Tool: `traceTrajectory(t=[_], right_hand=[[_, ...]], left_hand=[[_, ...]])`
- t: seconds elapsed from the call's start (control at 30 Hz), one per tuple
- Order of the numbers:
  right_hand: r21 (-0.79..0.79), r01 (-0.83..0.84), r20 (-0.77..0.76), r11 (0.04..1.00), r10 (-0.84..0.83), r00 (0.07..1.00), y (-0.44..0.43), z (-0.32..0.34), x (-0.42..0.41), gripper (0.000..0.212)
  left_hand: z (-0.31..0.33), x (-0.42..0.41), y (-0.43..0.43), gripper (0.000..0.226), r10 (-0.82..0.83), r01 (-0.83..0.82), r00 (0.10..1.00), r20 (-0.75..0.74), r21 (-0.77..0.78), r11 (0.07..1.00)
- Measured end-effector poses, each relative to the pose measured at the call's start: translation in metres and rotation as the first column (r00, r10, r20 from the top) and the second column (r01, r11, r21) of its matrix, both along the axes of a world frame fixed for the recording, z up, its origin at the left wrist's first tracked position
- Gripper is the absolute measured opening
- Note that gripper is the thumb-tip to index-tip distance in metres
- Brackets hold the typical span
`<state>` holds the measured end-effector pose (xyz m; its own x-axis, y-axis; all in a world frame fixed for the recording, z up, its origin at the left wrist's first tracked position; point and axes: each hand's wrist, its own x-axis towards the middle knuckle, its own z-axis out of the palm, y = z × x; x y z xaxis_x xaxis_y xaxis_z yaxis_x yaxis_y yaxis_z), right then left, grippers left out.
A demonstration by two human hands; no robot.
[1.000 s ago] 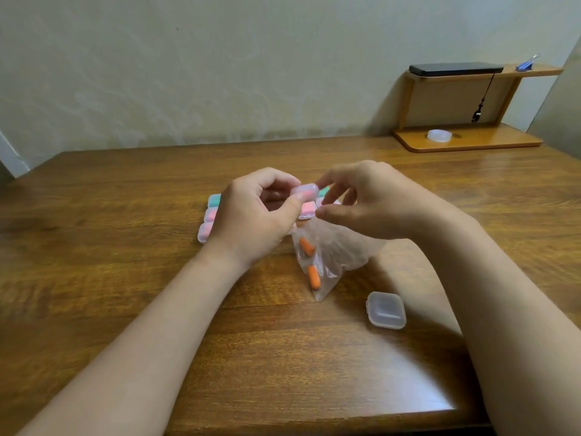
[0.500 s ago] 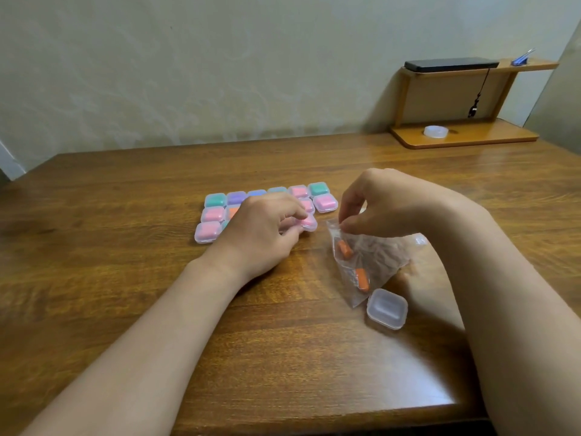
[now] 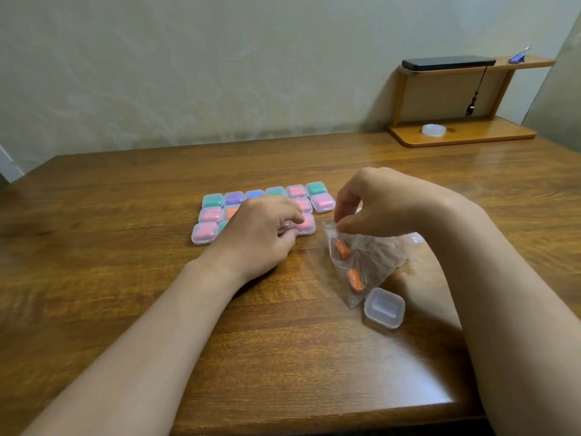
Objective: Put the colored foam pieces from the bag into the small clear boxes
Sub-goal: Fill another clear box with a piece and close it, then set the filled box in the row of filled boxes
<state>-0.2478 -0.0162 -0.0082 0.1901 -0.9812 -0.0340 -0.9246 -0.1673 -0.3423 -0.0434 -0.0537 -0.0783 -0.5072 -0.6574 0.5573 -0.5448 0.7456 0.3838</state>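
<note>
Head view. The left hand (image 3: pixel 261 236) is lying over a cluster of small clear square plastic boxes (image 3: pixel 210 214), which hold teal, purple, blue, pink and orange foam and are standing edge to edge in rows on the brown wooden table (image 3: pixel 125 278). Its index finger and thumb are curling round the pink-filled clear box (image 3: pixel 306 225) at the near right corner of the cluster; that box is resting on the table.

The right hand (image 3: pixel 377 202) is pinching the top edge of the crumpled clear plastic bag (image 3: pixel 371 256) between thumb and fingertips, with the bag hanging down so that its lower corner is meeting the table. Two orange foam pieces, an upper one (image 3: pixel 342 249) and a lower one (image 3: pixel 355 280), are sitting inside the bag along its left side.

An empty small clear box with its lid down (image 3: pixel 384 308) is sitting just beside the bag's lower corner, well apart from the cluster.

At the far right a low wooden shelf (image 3: pixel 462 138) is carrying a flat black device (image 3: pixel 448 62) on its top board and a white round object (image 3: pixel 434 129) on its base.
</note>
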Motion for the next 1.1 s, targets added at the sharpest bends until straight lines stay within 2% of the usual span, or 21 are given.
traceTrajectory(t=[0.2,0.33,0.43,0.57,0.7,0.9,1.0,1.1], right_hand=[[-0.07,0.018,0.019,0.997,-0.017,1.0,-0.002,-0.001,0.0,0.01],[-0.198,0.085,0.042,0.976,-0.079,0.996,-0.004,0.001,-0.003,0.015],[-0.273,0.133,0.073,0.953,-0.118,0.99,-0.006,0.002,-0.008,0.017],[-0.294,0.159,0.101,0.942,-0.135,0.986,-0.007,0.0,-0.01,0.016],[-0.321,0.17,0.124,0.932,-0.136,0.983,-0.007,0.0,-0.012,0.02],[-0.321,0.154,0.138,0.935,-0.115,0.984,-0.009,-0.002,-0.012,0.017],[-0.321,0.147,0.142,0.935,-0.106,0.984,-0.011,-0.002,-0.012,0.017],[-0.329,0.143,0.153,0.933,-0.096,0.983,-0.011,-0.002,-0.013,0.017]], left_hand=[[0.006,-0.005,0.008,0.018,-0.031,0.025,0.998,-0.059,-0.107,0.994],[0.019,-0.019,0.031,0.004,-0.193,0.169,0.974,-0.121,-0.183,0.968],[0.025,-0.03,0.053,0.01,-0.37,0.359,0.928,-0.05,-0.151,0.921],[0.024,-0.042,0.068,0.021,-0.478,0.485,0.872,0.104,-0.059,0.872],[0.021,-0.043,0.069,0.029,-0.495,0.503,0.843,0.213,0.016,0.864],[0.02,-0.042,0.068,0.035,-0.487,0.478,0.832,0.266,0.101,0.873],[0.018,-0.043,0.067,0.033,-0.482,0.478,0.845,0.231,0.077,0.875],[0.017,-0.044,0.064,0.035,-0.43,0.43,0.901,0.061,0.019,0.903]])
